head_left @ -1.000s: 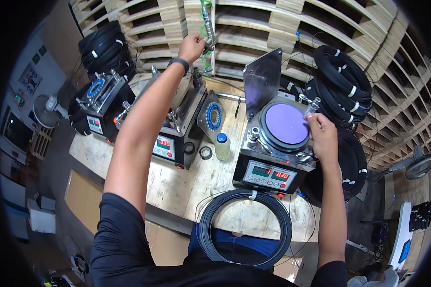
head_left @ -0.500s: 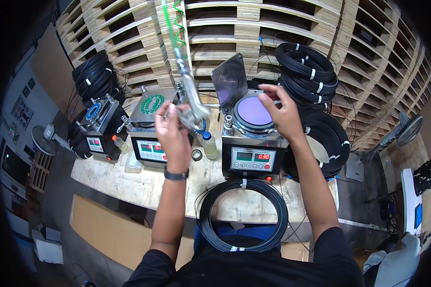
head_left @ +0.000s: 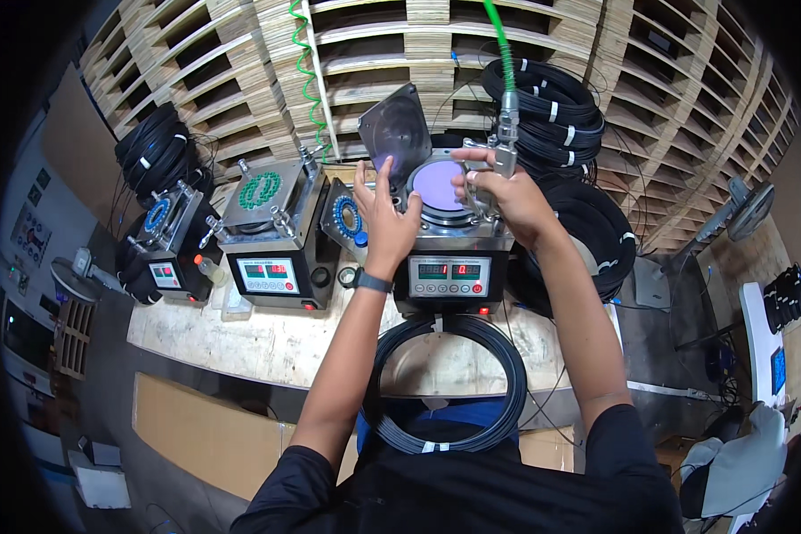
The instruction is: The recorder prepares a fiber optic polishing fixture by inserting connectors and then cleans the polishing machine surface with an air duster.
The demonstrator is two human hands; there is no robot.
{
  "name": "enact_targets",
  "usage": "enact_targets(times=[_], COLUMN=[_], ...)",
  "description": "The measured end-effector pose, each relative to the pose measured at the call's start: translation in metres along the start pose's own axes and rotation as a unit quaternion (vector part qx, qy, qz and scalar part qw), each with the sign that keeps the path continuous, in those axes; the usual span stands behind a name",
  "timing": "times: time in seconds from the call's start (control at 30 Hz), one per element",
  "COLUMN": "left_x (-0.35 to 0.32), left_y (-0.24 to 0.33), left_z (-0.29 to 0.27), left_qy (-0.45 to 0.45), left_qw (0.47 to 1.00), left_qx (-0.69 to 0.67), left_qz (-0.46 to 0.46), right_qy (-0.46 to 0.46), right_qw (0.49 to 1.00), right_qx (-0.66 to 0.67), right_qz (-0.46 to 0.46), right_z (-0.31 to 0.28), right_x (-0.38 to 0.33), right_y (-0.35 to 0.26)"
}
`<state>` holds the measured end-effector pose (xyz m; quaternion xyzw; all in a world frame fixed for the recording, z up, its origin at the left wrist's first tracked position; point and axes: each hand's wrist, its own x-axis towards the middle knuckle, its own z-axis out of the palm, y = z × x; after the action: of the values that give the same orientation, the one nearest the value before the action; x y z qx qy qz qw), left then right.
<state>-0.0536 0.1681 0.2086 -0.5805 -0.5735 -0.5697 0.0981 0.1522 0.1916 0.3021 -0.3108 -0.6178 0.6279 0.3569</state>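
In my right hand (head_left: 518, 203) is a metal air blow gun (head_left: 505, 160) on a coiled green hose, its lower end over the right side of a round purple pad (head_left: 438, 185). The pad sits on top of a polishing machine (head_left: 454, 283) with a lit display. My left hand (head_left: 388, 218) is open with fingers spread, at the left edge of that machine. Behind it stands a tilted grey metal plate (head_left: 396, 125). A plate with a ring of blue pieces (head_left: 347, 216) leans just left of my left hand.
Two similar machines stand to the left, one with green connectors (head_left: 260, 190) on top. Coils of black cable (head_left: 552, 116) are stacked behind on the right. Another black coil (head_left: 383, 378) rests at the table's front edge. A blue-capped bottle (head_left: 361, 238) is partly hidden by my left hand.
The blow gun has moved from beside my left hand to the right, into my right hand. My left hand has shifted right, toward the pad. The view has shifted slightly.
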Motion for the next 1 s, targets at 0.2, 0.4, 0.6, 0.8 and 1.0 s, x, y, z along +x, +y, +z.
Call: enact_targets(times=[0.2, 0.4, 0.6, 0.8, 1.0], left_x=[0.005, 0.005, 0.005, 0.005, 0.004], left_y=[-0.029, -0.028, -0.025, -0.025, -0.027], left_z=[0.024, 0.023, 0.021, 0.02, 0.02], left_qy=[-0.096, -0.097, -0.095, -0.092, -0.093], left_qw=[0.973, 0.976, 0.974, 0.977, 0.978], left_qx=[-0.168, -0.15, -0.156, -0.15, -0.147], left_qz=[-0.126, -0.123, -0.137, -0.12, -0.115], right_qy=[0.096, 0.103, 0.123, 0.173, 0.241], right_qw=[0.987, 0.965, 0.945, 0.928, 0.915], right_qx=[0.038, 0.189, 0.258, 0.291, 0.277], right_qz=[-0.119, -0.146, -0.159, -0.154, -0.169], right_z=[0.009, 0.032, 0.05, 0.049, 0.04], right_x=[0.017, 0.046, 0.062, 0.085, 0.114], right_y=[0.023, 0.057, 0.058, 0.056, 0.067])
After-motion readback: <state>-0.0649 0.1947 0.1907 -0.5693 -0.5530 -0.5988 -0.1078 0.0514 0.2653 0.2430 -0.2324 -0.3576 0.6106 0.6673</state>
